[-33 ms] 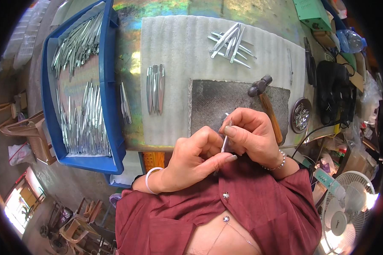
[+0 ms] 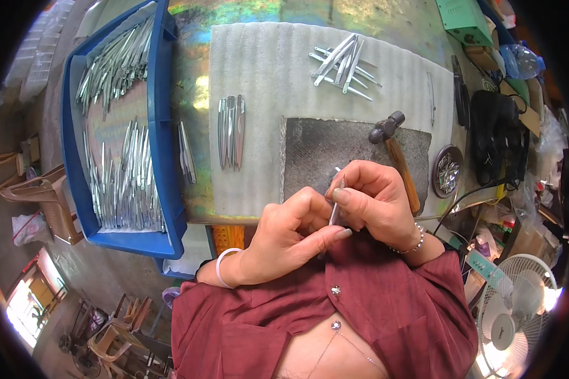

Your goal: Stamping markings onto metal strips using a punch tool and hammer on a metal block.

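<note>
My left hand (image 2: 291, 237) and my right hand (image 2: 376, 199) meet in front of my chest, at the near edge of the work mat. Between them is a slim silvery metal piece (image 2: 334, 215), shaped like part of a pair of tweezers. My right thumb and fingertips pinch its upper end; my left fingers are curled round its lower part, partly hiding it. Just beyond my hands lies a dark textured pad (image 2: 322, 148). On the pad's right side rests a hammer (image 2: 395, 151) with a wooden handle.
A blue tray (image 2: 176, 126) at left holds many slim metal pieces. White foam (image 2: 259, 63) carries a crossed pile of pieces (image 2: 344, 66) and a neat row (image 2: 231, 132). At right stand a round dish (image 2: 447, 170) of small metal parts and a fan (image 2: 515, 309).
</note>
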`<state>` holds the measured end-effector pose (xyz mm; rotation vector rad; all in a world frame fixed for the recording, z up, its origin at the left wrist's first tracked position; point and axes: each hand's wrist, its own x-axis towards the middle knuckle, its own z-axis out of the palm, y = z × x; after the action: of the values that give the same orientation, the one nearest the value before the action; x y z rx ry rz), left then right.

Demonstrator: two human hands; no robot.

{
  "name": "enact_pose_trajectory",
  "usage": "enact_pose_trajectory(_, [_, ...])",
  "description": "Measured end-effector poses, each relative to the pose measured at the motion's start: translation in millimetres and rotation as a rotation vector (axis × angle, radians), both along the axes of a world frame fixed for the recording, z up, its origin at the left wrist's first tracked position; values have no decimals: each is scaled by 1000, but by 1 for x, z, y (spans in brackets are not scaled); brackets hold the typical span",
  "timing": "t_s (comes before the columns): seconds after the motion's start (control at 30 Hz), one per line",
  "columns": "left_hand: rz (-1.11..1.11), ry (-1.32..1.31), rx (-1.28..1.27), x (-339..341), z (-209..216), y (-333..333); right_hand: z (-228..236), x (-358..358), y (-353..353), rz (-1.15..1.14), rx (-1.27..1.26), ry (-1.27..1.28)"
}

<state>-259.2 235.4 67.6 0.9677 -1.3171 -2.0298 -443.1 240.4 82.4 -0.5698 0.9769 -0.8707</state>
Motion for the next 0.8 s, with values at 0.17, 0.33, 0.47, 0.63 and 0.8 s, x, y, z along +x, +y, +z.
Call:
enact_pose_trajectory(0.17, [-45, 191, 240, 5, -3, -5, 11, 7, -10, 18, 38, -3])
enact_pose_trajectory(0.33, [-102, 406, 419, 9, -4, -12, 19, 12, -21, 19, 39, 34])
enact_pose_trajectory(0.47, [-96, 433, 351, 10, -1, -21, 22, 12, -32, 54, 14, 63])
enact_pose_trajectory(0.63, [-55, 407, 300, 5, -2, -30, 21, 11, -40, 36, -41, 137])
enact_pose_trajectory(0.8, [-70, 375, 300, -1, 1, -38, 21, 8, -41, -21, -46, 198])
